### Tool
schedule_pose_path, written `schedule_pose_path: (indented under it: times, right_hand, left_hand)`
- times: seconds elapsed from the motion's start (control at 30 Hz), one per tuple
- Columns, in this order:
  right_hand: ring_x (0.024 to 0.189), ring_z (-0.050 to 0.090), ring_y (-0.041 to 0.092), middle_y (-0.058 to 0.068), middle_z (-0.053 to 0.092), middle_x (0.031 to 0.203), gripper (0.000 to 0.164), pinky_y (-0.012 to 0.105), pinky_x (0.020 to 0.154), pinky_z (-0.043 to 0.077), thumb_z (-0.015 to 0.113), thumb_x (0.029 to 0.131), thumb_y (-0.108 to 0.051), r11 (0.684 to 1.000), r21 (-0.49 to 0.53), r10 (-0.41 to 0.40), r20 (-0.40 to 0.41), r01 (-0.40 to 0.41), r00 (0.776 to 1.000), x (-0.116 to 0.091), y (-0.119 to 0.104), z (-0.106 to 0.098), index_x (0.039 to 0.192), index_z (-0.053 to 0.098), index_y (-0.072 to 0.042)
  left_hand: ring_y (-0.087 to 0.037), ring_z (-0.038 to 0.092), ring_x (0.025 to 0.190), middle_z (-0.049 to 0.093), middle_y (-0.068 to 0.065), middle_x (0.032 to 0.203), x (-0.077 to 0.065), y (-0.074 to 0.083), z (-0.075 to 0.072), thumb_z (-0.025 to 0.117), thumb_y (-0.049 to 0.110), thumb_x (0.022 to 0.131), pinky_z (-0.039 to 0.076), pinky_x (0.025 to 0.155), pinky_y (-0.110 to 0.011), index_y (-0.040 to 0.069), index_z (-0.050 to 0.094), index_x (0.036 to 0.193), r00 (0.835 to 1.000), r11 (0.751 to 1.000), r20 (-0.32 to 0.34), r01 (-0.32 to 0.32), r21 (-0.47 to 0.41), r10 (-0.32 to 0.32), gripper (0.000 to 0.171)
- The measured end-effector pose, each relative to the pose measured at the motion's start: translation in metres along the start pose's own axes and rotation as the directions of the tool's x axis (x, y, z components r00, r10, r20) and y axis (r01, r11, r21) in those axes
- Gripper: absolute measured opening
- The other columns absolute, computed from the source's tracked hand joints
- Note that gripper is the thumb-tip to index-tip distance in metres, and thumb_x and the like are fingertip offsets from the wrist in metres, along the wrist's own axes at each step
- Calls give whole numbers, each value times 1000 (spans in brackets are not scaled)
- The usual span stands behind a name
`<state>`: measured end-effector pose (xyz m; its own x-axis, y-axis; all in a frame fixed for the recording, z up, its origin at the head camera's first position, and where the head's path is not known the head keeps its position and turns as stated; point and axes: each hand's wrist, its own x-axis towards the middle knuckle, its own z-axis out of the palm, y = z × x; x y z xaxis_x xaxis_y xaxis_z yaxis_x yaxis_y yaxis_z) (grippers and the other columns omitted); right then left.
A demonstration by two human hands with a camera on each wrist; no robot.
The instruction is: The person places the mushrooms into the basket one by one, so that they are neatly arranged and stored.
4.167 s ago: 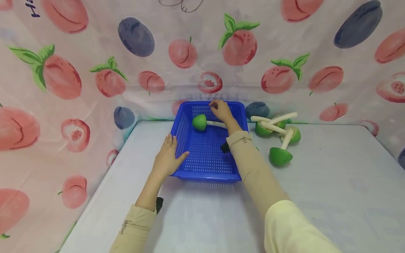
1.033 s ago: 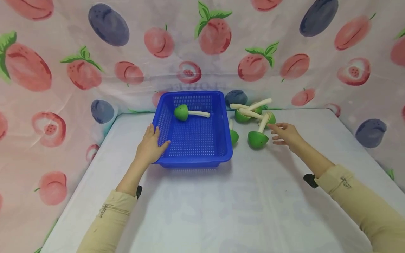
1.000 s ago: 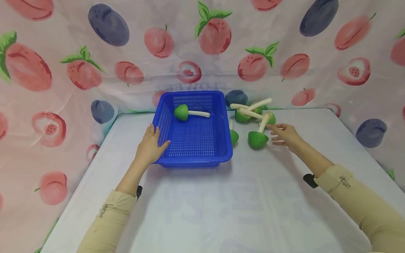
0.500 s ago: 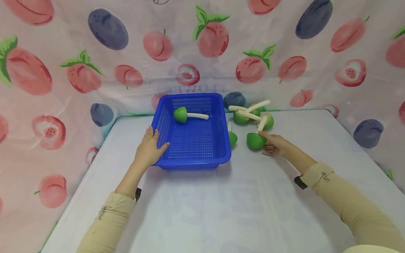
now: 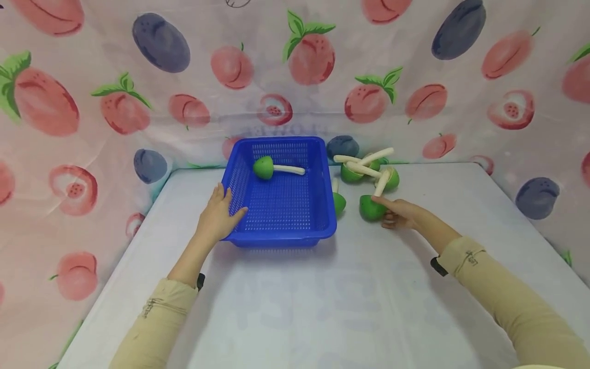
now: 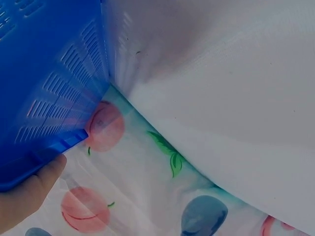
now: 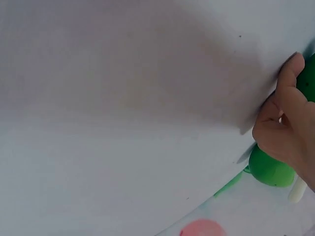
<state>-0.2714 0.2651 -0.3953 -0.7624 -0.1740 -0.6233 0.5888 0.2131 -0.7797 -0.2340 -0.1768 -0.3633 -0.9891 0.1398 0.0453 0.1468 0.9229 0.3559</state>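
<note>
My left hand (image 5: 216,218) rests on the left rim of a blue plastic basket (image 5: 281,238), fingers fairly straight and thumb spread over the inner side. In the left wrist view a finger (image 6: 51,172) lies against the rim's outside. To the basket's right, my right hand (image 5: 398,212) holds a toy mushroom with a green cap (image 5: 370,209) and a cream stem, lying cap-down toward me. One finger reaches over the cap; other fingers curl beside it. In the right wrist view the hand (image 7: 285,118) partly hides the cap. Another green mushroom (image 5: 264,167) lies inside the basket.
Several more mushrooms (image 5: 352,171) lie crossed in a heap behind the held one. Another mushroom (image 5: 339,203) sits close against the basket's right side. The white table (image 5: 295,307) meets a fruit-print cloth (image 5: 184,110) at the back and left.
My right hand came out of the basket, where a mushroom now lies, moved right, then closed in on the nearest mushroom of the heap. My left hand stayed on the basket.
</note>
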Motion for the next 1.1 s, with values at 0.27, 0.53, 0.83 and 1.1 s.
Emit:
schedule_pose_path:
  times: [0.27, 0.53, 0.83, 1.1]
  right_hand:
    - [85, 36, 7, -1, 29, 90, 44, 22, 88, 50, 50, 91, -48, 999, -10, -34, 30, 34, 999, 2, -1, 3, 102, 30, -10]
    - [65, 41, 1, -5, 36, 76, 38, 20, 78, 51, 51, 93, -43, 995, -86, -57, -31, 54, 998, 4, 4, 5, 99, 37, -7]
    - [67, 42, 2, -4, 37, 78, 40, 22, 81, 52, 50, 93, -42, 996, -80, -32, -21, 30, 999, 9, 4, 1, 103, 34, -7]
    - [91, 44, 5, 2, 37, 107, 57, 24, 89, 51, 50, 93, -42, 999, -7, -48, 26, 48, 999, 3, 5, 0, 122, 27, 2]
  left_hand:
    - [-43, 8, 144, 8, -32, 152, 1, -2, -4, 49, 40, 94, 21, 111, -59, -12, 23, 143, 1000, 1000, -13, -1, 11, 1, 76]
    - [-42, 6, 144, 7, -31, 153, 1, -2, 1, 49, 42, 94, 21, 111, -59, -11, 23, 144, 1000, 1000, 2, 3, 9, -3, 77]
    - [-41, 7, 144, 7, -31, 153, 1, -2, 2, 50, 41, 94, 25, 109, -60, -11, 23, 144, 1000, 1000, -4, 6, 4, -6, 76]
    - [-41, 7, 144, 9, -30, 153, 0, -2, 1, 51, 41, 94, 24, 110, -59, -10, 25, 143, 1000, 1000, -16, 1, -2, -1, 76]
